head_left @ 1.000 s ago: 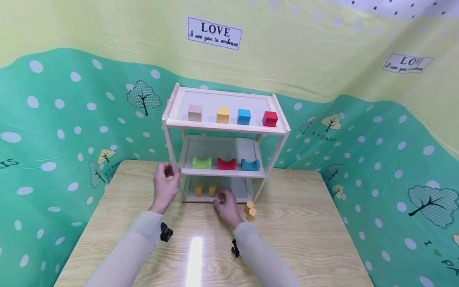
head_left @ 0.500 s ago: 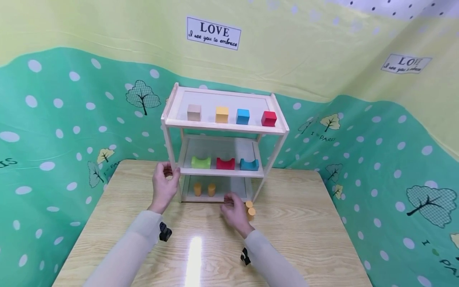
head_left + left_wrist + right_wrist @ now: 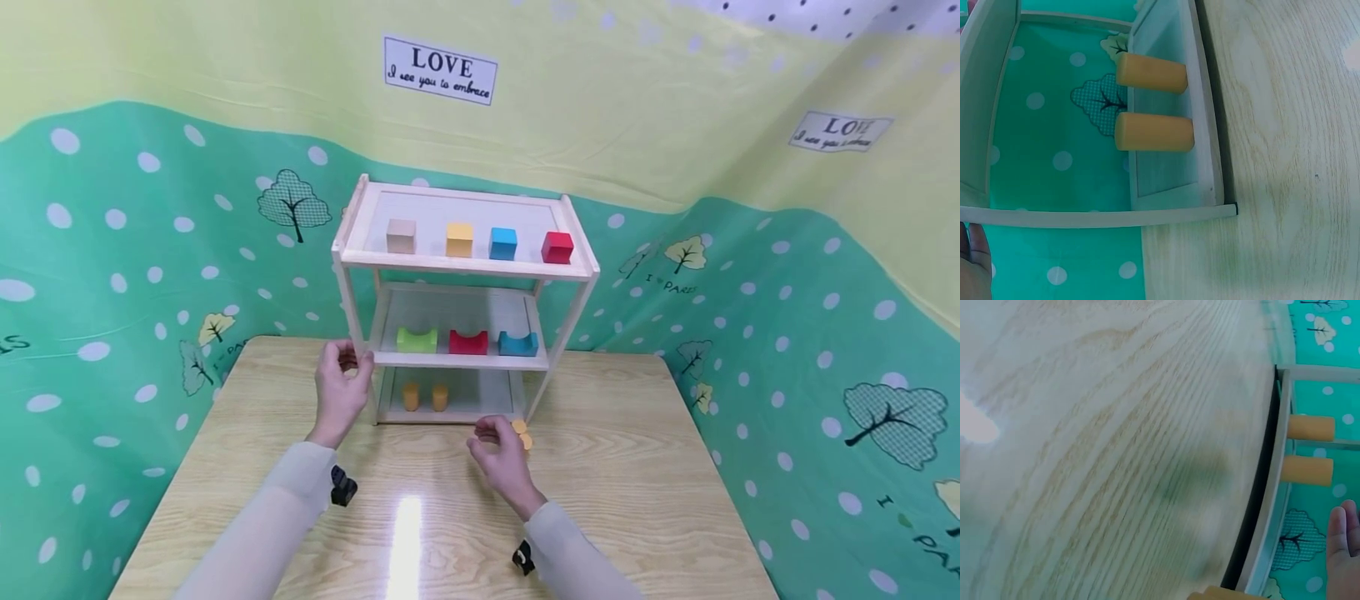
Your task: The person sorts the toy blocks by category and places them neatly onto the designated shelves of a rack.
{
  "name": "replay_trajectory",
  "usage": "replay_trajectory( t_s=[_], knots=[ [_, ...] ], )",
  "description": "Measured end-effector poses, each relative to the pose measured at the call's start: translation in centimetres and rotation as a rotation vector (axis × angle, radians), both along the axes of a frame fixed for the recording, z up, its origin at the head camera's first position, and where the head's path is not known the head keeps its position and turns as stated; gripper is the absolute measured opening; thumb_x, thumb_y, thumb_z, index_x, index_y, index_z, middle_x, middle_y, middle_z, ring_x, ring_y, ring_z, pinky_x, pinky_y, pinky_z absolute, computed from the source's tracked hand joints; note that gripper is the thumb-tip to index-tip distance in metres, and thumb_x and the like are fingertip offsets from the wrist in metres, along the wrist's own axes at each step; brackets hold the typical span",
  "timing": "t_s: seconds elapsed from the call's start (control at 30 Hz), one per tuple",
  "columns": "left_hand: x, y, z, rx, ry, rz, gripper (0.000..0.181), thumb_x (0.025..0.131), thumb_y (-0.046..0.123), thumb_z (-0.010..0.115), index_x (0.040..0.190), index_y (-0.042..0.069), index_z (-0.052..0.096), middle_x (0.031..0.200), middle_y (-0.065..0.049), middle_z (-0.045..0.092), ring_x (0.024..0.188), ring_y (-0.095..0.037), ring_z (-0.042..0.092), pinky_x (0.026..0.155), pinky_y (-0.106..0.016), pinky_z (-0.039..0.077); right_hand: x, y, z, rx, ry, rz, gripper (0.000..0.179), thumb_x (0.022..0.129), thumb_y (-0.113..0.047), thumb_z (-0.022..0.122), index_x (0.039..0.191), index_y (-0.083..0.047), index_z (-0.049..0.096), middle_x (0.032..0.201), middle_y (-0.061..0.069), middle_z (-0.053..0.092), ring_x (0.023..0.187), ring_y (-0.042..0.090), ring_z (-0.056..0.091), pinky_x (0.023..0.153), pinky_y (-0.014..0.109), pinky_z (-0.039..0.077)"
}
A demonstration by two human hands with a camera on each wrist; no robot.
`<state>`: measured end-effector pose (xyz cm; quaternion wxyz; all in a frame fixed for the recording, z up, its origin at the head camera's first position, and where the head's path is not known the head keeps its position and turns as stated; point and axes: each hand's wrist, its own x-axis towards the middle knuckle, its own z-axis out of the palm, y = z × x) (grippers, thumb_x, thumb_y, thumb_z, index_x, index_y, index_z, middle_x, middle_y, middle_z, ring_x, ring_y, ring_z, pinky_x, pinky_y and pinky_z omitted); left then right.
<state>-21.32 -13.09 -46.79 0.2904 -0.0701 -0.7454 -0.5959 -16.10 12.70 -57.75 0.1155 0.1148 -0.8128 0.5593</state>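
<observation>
A three-tier wooden shelf (image 3: 465, 265) stands on the table. My left hand (image 3: 342, 392) grips its left front post, thumb in front; in the left wrist view only the fingers (image 3: 977, 250) show beside the post. Two orange cylinders (image 3: 411, 397) stand upright on the bottom tier, left of its middle. My right hand (image 3: 506, 462) is over the table before the shelf's right front corner, fingers loosely bent, holding nothing. Right beside it, two more orange cylinders (image 3: 523, 439) stand on the table, partly hidden by the hand. A bit of orange wood (image 3: 1229, 594) shows at the right wrist view's bottom edge.
On the top tier stand a beige cube (image 3: 401, 237), a yellow cube (image 3: 459, 240), a blue cube (image 3: 502, 244) and a red cube (image 3: 557, 248). The middle tier holds green (image 3: 417, 342), red (image 3: 468, 343) and blue (image 3: 517, 345) notched blocks. A patterned cloth (image 3: 135, 275) hangs behind the wooden table (image 3: 615, 500).
My right hand has moved right and toward me, from the bottom tier's front edge to beside the two cylinders on the table. My left hand stays at the post.
</observation>
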Motion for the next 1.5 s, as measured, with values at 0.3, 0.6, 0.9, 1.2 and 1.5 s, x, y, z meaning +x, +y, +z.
replay_trajectory(
  t_s=[0.3, 0.6, 0.9, 1.2, 1.5],
  knots=[
    [0.1, -0.1, 0.0, -0.005, -0.011, 0.003, 0.017, 0.089, -0.007, 0.057, 0.103, -0.013, 0.049, 0.096, -0.023, 0.051, 0.084, -0.028, 0.053, 0.074, -0.021, 0.047, 1.9, 0.6, 3.8, -0.024, 0.138, 0.023, 0.025, 0.078, 0.014, 0.067, 0.100, 0.009, 0.056, 0.095, 0.019, 0.060, 0.085, 0.038, 0.061, 0.078, 0.048, 0.054],
    [0.2, 0.0, 0.2, -0.001, -0.017, 0.002, 0.017, 0.089, -0.008, 0.057, 0.103, -0.014, 0.050, 0.095, -0.025, 0.052, 0.083, -0.029, 0.053, 0.074, -0.022, 0.048, 2.3, 2.5, 4.3, 0.016, 0.253, -0.020, 0.028, 0.074, 0.019, 0.067, 0.099, 0.011, 0.057, 0.093, 0.023, 0.060, 0.082, 0.044, 0.060, 0.075, 0.053, 0.053],
    [0.2, 0.1, 0.2, -0.009, -0.027, 0.008, 0.017, 0.089, -0.007, 0.056, 0.104, -0.014, 0.049, 0.096, -0.024, 0.052, 0.084, -0.028, 0.053, 0.074, -0.021, 0.047, 2.3, 4.3, 4.0, 0.078, 0.316, -0.109, 0.030, 0.070, 0.018, 0.072, 0.096, 0.009, 0.058, 0.092, 0.022, 0.061, 0.083, 0.040, 0.061, 0.076, 0.048, 0.054],
    [0.3, 0.0, 0.3, -0.005, -0.025, 0.007, 0.018, 0.089, -0.007, 0.057, 0.104, -0.014, 0.050, 0.095, -0.025, 0.052, 0.084, -0.028, 0.053, 0.074, -0.022, 0.047, 2.0, 5.3, 2.4, 0.106, 0.303, -0.174, 0.033, 0.067, 0.019, 0.072, 0.097, 0.011, 0.059, 0.095, 0.030, 0.059, 0.086, 0.045, 0.058, 0.077, 0.055, 0.050],
    [0.2, 0.0, 0.2, -0.006, -0.025, 0.001, 0.018, 0.089, -0.008, 0.057, 0.104, -0.014, 0.050, 0.096, -0.024, 0.052, 0.084, -0.028, 0.053, 0.075, -0.022, 0.047, 0.6, 6.7, -1.8, 0.030, 0.077, -0.243, 0.036, 0.072, 0.010, 0.073, 0.104, 0.010, 0.057, 0.105, 0.022, 0.058, 0.098, 0.039, 0.056, 0.088, 0.050, 0.049]
  ],
)
